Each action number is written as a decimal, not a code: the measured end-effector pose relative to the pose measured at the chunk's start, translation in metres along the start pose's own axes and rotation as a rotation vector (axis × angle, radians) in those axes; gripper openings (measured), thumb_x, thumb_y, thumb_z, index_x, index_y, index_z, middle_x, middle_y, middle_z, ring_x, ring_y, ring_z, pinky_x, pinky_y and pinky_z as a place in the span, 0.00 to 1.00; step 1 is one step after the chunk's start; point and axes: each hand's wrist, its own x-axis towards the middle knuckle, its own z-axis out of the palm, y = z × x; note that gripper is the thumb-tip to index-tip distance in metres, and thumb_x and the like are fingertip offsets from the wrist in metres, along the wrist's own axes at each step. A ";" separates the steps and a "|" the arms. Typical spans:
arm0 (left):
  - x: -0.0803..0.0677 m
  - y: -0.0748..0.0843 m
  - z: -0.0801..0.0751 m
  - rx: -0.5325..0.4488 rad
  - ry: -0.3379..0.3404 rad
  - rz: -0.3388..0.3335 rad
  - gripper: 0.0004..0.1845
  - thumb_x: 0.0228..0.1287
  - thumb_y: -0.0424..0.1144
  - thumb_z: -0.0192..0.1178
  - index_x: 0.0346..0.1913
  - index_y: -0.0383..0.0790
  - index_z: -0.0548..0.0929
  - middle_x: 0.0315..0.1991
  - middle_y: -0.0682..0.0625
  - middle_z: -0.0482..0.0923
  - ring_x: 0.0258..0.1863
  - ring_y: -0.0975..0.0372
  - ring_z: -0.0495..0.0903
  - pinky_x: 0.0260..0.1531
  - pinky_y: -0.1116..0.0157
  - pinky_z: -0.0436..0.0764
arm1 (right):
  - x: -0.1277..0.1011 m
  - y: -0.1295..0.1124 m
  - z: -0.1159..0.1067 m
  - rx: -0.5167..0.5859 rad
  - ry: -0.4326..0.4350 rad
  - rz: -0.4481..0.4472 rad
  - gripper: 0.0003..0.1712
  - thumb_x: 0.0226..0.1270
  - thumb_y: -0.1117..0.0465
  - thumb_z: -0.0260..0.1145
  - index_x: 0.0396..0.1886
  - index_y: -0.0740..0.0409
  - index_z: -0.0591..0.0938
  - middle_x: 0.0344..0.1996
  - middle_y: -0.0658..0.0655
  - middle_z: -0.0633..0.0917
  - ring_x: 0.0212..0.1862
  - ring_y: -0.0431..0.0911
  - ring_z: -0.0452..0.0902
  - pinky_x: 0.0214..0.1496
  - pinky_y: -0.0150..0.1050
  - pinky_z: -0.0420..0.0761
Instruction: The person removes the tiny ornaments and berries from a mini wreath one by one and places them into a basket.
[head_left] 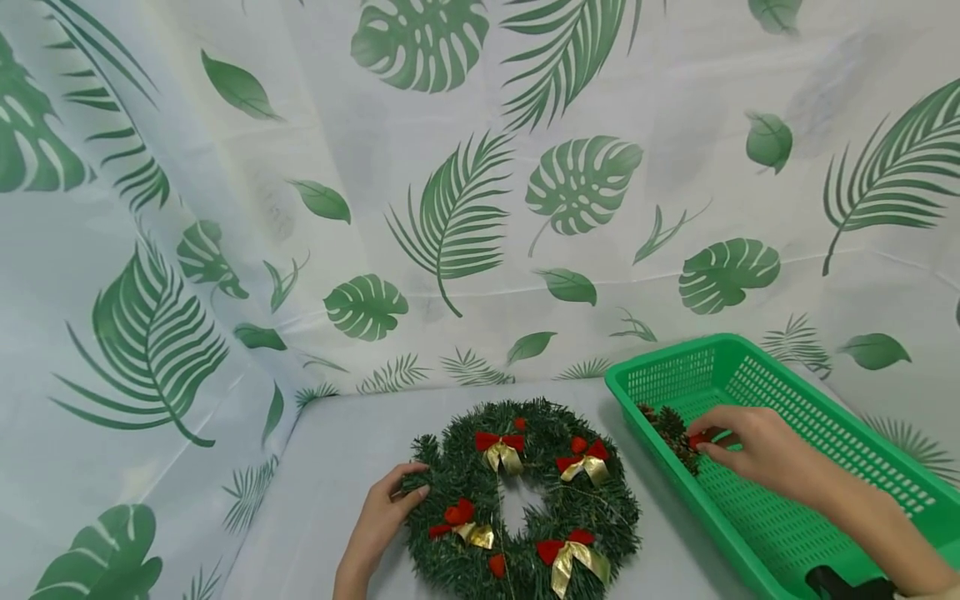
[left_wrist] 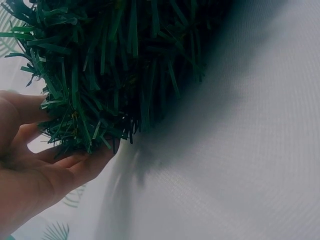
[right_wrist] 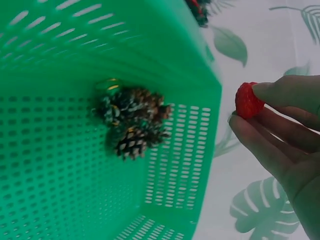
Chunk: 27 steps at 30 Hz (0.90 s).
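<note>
Wreath point(head_left: 521, 500) first: it lies flat on the bench point(head_left: 337, 467), close to my near edge, and my left hand point(head_left: 382, 517) has its fingers curled against the outer left rim, thumb on top. From the left wrist view the fingertips point(left_wrist: 85, 162) tuck under the green needles, which I judge is a steadying hold so the ring does not slide on the smooth cloth.

My right hand point(head_left: 750, 446) is inside the green basket point(head_left: 825, 467) to the right of the wreath, and it pinches a small red berry point(right_wrist: 247, 100) between thumb and fingers; the other fingers are loosely bent. The pinch sits at the fingertips, which keeps the berry visible and easy to aim.

Just beside that hand, a cluster of pine cones point(right_wrist: 132, 125) rests against the basket's far end wall.

On the wreath itself sit red and gold bows point(head_left: 501, 448) spaced round the ring, with a few red berries between them. A leaf-printed cloth point(head_left: 450, 208) covers the bench and hangs behind it.
</note>
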 end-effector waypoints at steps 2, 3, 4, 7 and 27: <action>0.000 0.000 0.000 0.001 -0.001 -0.003 0.22 0.71 0.44 0.67 0.65 0.43 0.81 0.74 0.32 0.67 0.67 0.34 0.73 0.57 0.44 0.81 | 0.000 0.004 0.000 0.007 -0.019 0.019 0.18 0.45 0.76 0.80 0.35 0.55 0.88 0.31 0.49 0.89 0.32 0.36 0.86 0.30 0.30 0.84; 0.000 0.000 -0.001 0.004 -0.001 -0.004 0.22 0.71 0.44 0.67 0.64 0.43 0.81 0.74 0.32 0.67 0.67 0.34 0.73 0.57 0.45 0.82 | 0.000 0.005 0.001 0.010 -0.028 0.024 0.18 0.46 0.76 0.80 0.36 0.55 0.89 0.31 0.49 0.89 0.32 0.35 0.86 0.30 0.30 0.84; -0.001 0.000 -0.001 0.006 0.000 -0.005 0.22 0.71 0.44 0.67 0.64 0.43 0.81 0.73 0.32 0.67 0.67 0.34 0.74 0.56 0.45 0.82 | 0.000 0.007 0.001 0.017 -0.042 0.031 0.17 0.48 0.76 0.79 0.36 0.56 0.89 0.31 0.49 0.89 0.32 0.35 0.86 0.30 0.30 0.84; -0.001 -0.001 -0.002 0.007 0.001 -0.007 0.22 0.71 0.45 0.67 0.64 0.44 0.81 0.74 0.33 0.67 0.67 0.35 0.73 0.56 0.46 0.82 | 0.000 0.014 0.004 0.026 -0.090 0.063 0.14 0.51 0.74 0.78 0.36 0.57 0.89 0.31 0.50 0.90 0.32 0.35 0.85 0.30 0.30 0.83; -0.001 0.000 -0.001 0.001 -0.008 0.019 0.23 0.71 0.46 0.66 0.65 0.44 0.81 0.74 0.33 0.68 0.67 0.37 0.75 0.55 0.47 0.83 | -0.005 0.054 0.027 0.011 -0.286 0.153 0.08 0.53 0.75 0.76 0.31 0.61 0.88 0.27 0.53 0.88 0.28 0.40 0.84 0.29 0.32 0.83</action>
